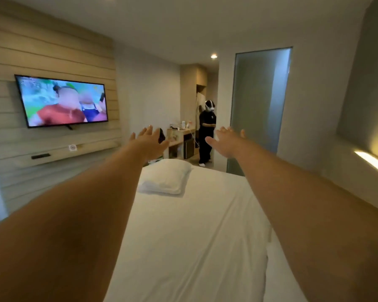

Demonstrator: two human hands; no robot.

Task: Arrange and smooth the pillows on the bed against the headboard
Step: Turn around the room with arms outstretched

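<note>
Both my left hand (150,141) and right hand (225,142) are spread and empty above the bed (194,236), whose pillow (167,178) lies at its far left corner, nearer my left.

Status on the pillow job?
Done: only the flat white sheet. In hand: nothing; left hand and right hand are open, outstretched above the bed. Left: the one visible pillow lies at the far end; no headboard in view.
</note>
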